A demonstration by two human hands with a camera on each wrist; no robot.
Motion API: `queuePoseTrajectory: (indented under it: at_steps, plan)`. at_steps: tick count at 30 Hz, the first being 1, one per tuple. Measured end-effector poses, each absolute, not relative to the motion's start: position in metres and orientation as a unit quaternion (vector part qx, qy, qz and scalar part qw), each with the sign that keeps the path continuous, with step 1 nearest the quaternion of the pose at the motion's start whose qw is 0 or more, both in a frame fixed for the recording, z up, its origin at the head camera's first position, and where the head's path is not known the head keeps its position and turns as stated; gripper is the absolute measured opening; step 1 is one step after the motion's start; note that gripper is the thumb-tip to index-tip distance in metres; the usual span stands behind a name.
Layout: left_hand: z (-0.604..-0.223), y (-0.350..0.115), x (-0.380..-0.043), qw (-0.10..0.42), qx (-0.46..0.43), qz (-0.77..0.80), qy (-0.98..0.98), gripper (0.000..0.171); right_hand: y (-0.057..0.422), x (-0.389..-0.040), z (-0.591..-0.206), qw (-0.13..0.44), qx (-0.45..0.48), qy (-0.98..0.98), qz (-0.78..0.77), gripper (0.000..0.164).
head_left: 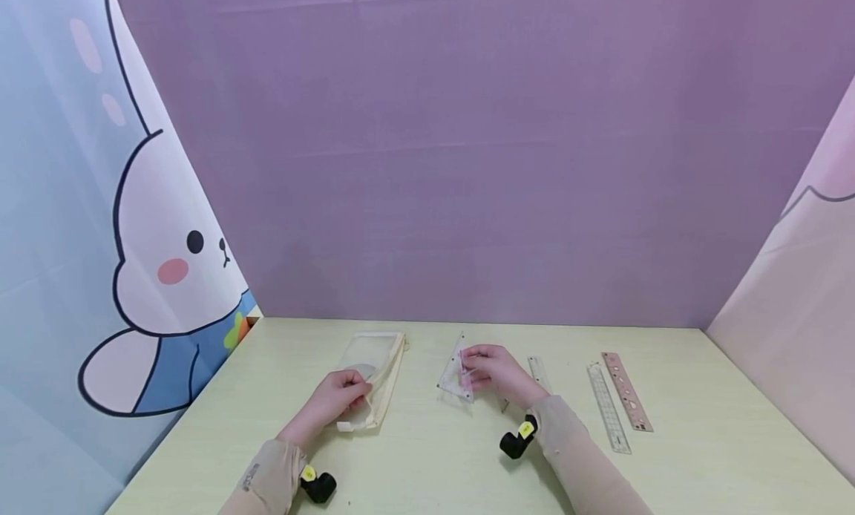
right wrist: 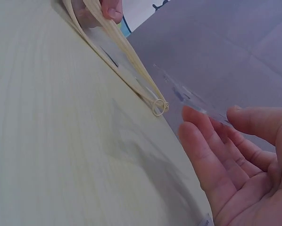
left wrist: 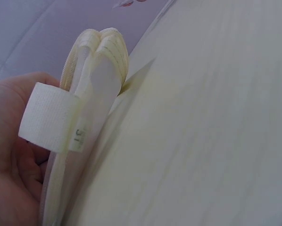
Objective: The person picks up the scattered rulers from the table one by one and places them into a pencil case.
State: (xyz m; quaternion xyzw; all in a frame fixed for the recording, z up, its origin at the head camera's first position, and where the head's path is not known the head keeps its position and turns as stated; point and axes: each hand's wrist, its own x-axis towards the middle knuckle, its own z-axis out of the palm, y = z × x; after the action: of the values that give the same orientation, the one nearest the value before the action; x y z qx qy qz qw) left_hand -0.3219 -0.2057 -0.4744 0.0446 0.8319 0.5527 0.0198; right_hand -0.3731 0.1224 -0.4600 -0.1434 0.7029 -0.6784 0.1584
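Note:
My left hand (head_left: 337,396) pinches the near side of a cream-edged zip pouch (head_left: 395,363) with a see-through panel, holding its mouth apart. In the left wrist view, a white fabric tab (left wrist: 49,117) stands out from the edge of the pouch beside that hand. To the right of the pouch, my right hand (head_left: 501,374) pinches a clear set square (head_left: 453,379) between thumb and fingers, above the table. The right wrist view shows the set square (right wrist: 190,99) nearly edge-on, close to the pouch's corner with its small ring (right wrist: 158,107).
A clear ruler (head_left: 537,368) lies partly hidden behind my right hand and wrist. Farther right are another clear ruler (head_left: 609,409) and a pink ruler with cut-outs (head_left: 626,390). The pale wooden table (head_left: 427,463) ends at a purple cloth backdrop (head_left: 467,166).

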Motion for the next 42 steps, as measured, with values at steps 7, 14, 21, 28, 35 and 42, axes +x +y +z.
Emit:
queuePoseTrajectory:
  at_steps: [7, 14, 21, 28, 35, 42]
  plan:
    - [-0.472, -0.206, -0.322, 0.022, 0.056, 0.552, 0.831, 0.019, 0.123, -0.374, -0.460, 0.163, -0.143, 0.693, -0.687, 0.033]
    - [-0.462, -0.204, -0.318, 0.027, 0.075, 0.558, 0.826, 0.020, 0.120, -0.373, -0.461, 0.169, -0.137, 0.686, -0.695, 0.034]
    - [-0.460, -0.205, -0.318, 0.025, 0.075, 0.565, 0.822, 0.021, 0.115, -0.371, -0.461, 0.176, -0.139, 0.682, -0.696, 0.036]
    - [-0.463, -0.207, -0.319, 0.024, 0.070, 0.565, 0.822, 0.023, 0.111, -0.373, -0.464, 0.186, -0.140, 0.668, -0.707, 0.035]
    - [-0.466, -0.208, -0.320, 0.023, 0.072, 0.567, 0.820, 0.023, 0.106, -0.375, -0.466, 0.196, -0.146, 0.655, -0.715, 0.036]
    - [-0.466, -0.208, -0.321, 0.019, 0.071, 0.566, 0.821, 0.022, 0.094, -0.374, -0.463, 0.199, -0.143, 0.655, -0.714, 0.036]
